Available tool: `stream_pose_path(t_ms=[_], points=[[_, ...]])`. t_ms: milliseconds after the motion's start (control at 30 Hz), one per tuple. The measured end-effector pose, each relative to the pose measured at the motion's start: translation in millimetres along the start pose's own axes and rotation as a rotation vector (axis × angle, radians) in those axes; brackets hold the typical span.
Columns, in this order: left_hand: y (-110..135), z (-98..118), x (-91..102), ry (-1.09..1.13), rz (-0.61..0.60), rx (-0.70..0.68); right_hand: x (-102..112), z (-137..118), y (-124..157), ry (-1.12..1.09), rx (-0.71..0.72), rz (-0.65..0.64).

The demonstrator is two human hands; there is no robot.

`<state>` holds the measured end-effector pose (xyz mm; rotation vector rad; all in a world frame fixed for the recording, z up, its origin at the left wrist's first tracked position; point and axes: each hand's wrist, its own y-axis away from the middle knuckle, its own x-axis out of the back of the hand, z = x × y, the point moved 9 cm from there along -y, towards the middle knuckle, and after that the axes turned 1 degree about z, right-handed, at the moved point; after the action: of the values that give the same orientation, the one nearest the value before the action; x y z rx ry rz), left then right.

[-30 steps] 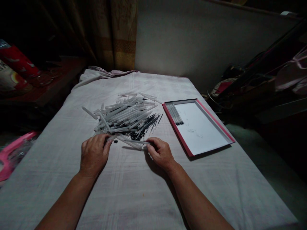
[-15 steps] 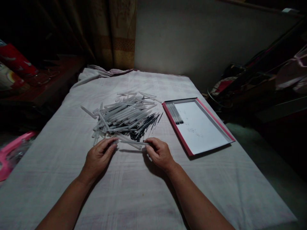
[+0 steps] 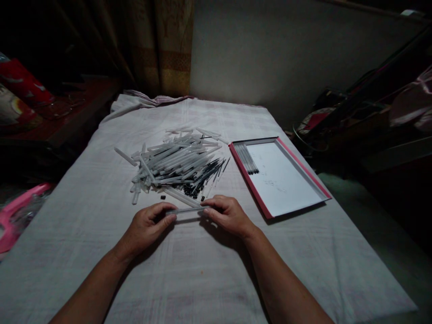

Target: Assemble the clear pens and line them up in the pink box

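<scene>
Clear Tube, One, Held End to End Between Two Hands

Centre of the clock face: clear tube [image 3: 188, 210], slim, nearly level, low over the cloth-covered desk [image 3: 168, 279]. Twelve o'clock: straight ahead.

Nine o'clock: left hand [image 3: 146, 227], fingers pinched on one end of the tube. Three o'clock: right hand [image 3: 231, 216], fingers pinched on the opposite end. Contents of the tube: too small to tell.

Twelve o'clock, just beyond: loose clear tubes [image 3: 182, 196]. Farther, between eleven and twelve: pile of clear tubes [image 3: 178, 157]. One o'clock: dark refills [image 3: 209, 173], fanned along the pile's edge. Ten o'clock: small black piece [image 3: 163, 197], alone on the cloth. Between two and three: shallow red-edged tray [image 3: 249, 183], with row of black-ended pens [image 3: 245, 158] side by side in its ten-o'clock corner.

Step, by judgement: steadying and aligning both ends. Keep the hands level and on one line. Press lengthwise, never across, for fear of bowing the thin wall. Pinch lightly, close to the tips. Hold clear of the small black piece, probably easy to knock away.
</scene>
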<state>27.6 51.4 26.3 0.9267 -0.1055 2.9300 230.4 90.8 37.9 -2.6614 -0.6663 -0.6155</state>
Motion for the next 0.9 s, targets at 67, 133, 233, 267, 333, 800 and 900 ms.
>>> stream_pose_path(t_ms=[67,133,233,267,333,800,900], points=[[0.8,2.1,-5.2,0.047,-0.013,0.044,-2.7,0.8,0.4,-0.043,-0.029,-0.067],[0.4,3.2,-7.3,0.055,-0.011,0.074,-3.8,-0.1,0.3,-0.056,-0.036,-0.092],[-0.9,2.1,-10.8,0.029,-0.064,0.103,-6.0,-2.3,-0.8,-0.041,-0.027,-0.108],[-1.2,1.0,-11.8,0.022,-0.087,0.112,-6.8,-2.8,-1.3,-0.034,-0.023,-0.114],[-1.5,-1.6,-13.2,0.025,-0.123,0.129,-7.9,-3.2,-2.2,-0.021,-0.019,-0.123],[-4.0,1.1,-11.5,0.049,-0.163,0.146,-14.7,-0.9,-5.1,-0.038,-0.030,-0.141],[-5.2,-0.6,-12.1,0.063,-0.166,0.135,-15.5,-0.1,-5.5,-0.034,-0.042,-0.145]])
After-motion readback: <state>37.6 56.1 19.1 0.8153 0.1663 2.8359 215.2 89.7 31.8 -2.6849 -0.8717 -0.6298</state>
